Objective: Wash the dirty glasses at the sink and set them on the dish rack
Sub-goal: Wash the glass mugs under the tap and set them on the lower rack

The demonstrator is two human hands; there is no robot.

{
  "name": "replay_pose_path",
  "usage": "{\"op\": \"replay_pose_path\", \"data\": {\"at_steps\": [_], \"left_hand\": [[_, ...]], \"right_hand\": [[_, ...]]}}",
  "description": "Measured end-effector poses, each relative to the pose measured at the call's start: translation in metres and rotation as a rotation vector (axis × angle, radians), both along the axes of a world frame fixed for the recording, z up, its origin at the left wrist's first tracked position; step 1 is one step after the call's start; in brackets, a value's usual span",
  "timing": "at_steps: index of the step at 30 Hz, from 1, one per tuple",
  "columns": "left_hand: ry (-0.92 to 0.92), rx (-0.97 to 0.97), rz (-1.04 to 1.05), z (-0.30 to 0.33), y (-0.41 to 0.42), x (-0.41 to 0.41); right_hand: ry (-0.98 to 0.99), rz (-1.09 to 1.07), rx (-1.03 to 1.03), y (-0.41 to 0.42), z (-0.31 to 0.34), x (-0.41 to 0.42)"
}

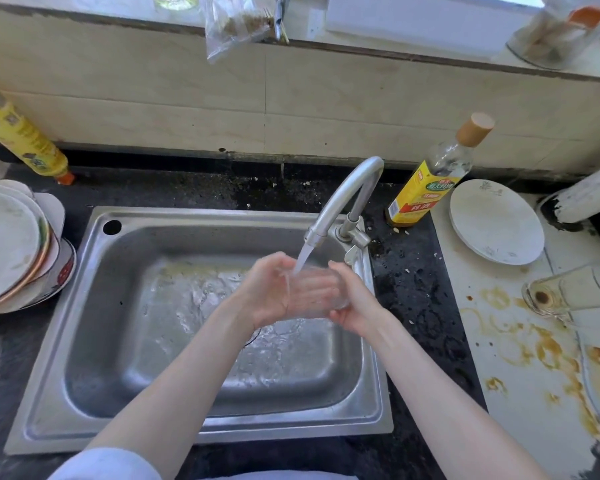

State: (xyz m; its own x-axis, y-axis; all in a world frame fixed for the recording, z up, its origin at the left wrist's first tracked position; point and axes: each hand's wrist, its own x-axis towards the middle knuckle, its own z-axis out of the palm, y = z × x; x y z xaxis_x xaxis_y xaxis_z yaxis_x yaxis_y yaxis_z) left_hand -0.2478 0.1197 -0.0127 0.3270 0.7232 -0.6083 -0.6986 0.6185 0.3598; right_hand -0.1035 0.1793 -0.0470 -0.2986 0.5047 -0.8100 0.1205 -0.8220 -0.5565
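Two hands hold one clear glass point(314, 289) under the tap point(343, 199), over the sink point(118, 427), so the water runs in and drains below. Left hand point(269, 289) cups its open end, right hand point(355, 303) wraps its bottom. Another dirty glass point(575, 289) waits on the stained counter point(520, 375)

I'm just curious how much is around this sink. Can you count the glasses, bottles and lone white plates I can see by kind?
Glasses: 2, one held, one lying stained on the right
Bottles: 2
Lone white plate: 1
Total: 5
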Motion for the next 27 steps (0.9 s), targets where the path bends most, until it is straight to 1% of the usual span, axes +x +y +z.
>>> {"op": "replay_pose_path", "data": {"at_steps": [3, 5, 9, 12, 17, 19, 24, 25, 27], "left_hand": [[0.060, -0.083, -0.001, 0.004, 0.005, 0.002], [0.026, -0.090, -0.037, 0.001, 0.011, 0.002], [0.009, -0.140, -0.018, -0.004, 0.016, 0.005], [-0.015, -0.153, -0.023, -0.008, 0.019, 0.006], [0.057, -0.141, -0.061, -0.010, 0.020, 0.005], [0.141, -0.106, -0.110, -0.009, 0.020, 0.005], [0.400, 0.099, -0.282, -0.013, 0.015, 0.020], [0.510, 0.155, -0.362, -0.010, 0.015, 0.025], [0.617, 0.303, -0.579, -0.002, 0.015, 0.029]], "right_hand": [[-0.012, -0.045, -0.042, 0.001, -0.009, 0.002], [0.005, -0.073, -0.063, 0.002, -0.013, 0.004], [0.056, -0.131, -0.073, 0.004, -0.017, 0.005], [0.007, -0.130, -0.074, 0.003, -0.013, 0.005], [-0.053, -0.102, -0.077, 0.005, -0.014, 0.005], [-0.027, -0.082, -0.093, 0.008, -0.017, 0.006], [-0.042, -0.067, -0.081, 0.011, -0.023, 0.006], [-0.044, -0.056, -0.090, 0.012, -0.023, 0.006], [-0.048, -0.031, -0.148, 0.013, -0.016, 0.009]]}}
